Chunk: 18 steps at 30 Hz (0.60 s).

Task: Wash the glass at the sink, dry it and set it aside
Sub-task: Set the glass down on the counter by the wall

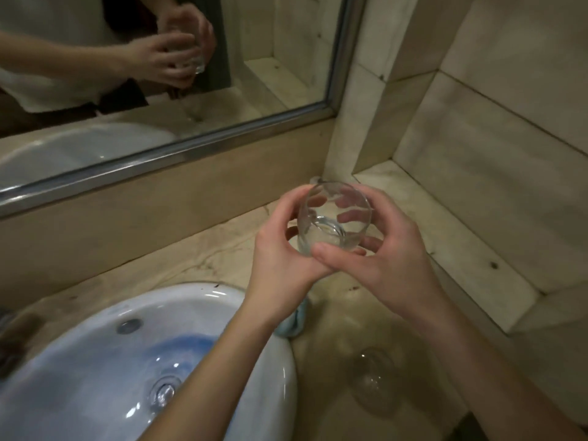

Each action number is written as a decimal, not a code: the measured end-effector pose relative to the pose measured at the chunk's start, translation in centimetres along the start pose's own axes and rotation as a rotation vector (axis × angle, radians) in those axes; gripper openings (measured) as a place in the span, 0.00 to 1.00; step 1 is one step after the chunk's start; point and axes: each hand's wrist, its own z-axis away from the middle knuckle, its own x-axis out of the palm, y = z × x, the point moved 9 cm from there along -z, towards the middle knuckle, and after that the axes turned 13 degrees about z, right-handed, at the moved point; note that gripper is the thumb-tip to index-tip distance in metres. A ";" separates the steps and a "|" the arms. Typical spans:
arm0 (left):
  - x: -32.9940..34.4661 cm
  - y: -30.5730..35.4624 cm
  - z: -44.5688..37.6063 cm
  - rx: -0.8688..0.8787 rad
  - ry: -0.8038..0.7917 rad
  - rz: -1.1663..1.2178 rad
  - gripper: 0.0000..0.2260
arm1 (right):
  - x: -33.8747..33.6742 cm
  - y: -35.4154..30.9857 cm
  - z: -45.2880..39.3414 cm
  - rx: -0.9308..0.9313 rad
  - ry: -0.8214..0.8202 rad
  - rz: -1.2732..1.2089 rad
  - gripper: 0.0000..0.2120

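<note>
A clear drinking glass (334, 218) is held up over the marble counter, to the right of the sink, its open mouth tilted toward me. My left hand (280, 246) curls round its left side and my right hand (385, 249) wraps its right side, the thumb lying across the near rim. The white oval sink (105, 351) sits at lower left with its metal drain (164, 389) showing. A light blue cloth (294, 323) lies on the counter at the sink's right edge, partly hidden under my left wrist.
Other clear glasses (375, 383) stand on the counter at lower right, under my right forearm. A framed mirror (165, 78) runs along the back wall and reflects my hands. A marble ledge (445, 237) borders the counter on the right.
</note>
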 end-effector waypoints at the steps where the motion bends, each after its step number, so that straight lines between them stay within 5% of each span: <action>1: 0.8 -0.2 -0.4 -0.002 -0.018 0.004 0.32 | -0.7 0.4 -0.2 0.007 0.024 0.004 0.33; 7: 5.8 -1.3 -2.3 -0.007 -0.149 -0.012 0.32 | -5.0 3.1 -0.9 0.060 0.165 0.025 0.29; 12: 9.5 -3.1 -3.3 -0.020 -0.270 -0.093 0.42 | -7.9 6.4 -1.6 0.140 0.276 0.059 0.31; 18: 11.4 -5.5 -4.5 -0.023 -0.263 -0.210 0.41 | -11.1 10.1 -2.5 0.224 0.405 0.100 0.32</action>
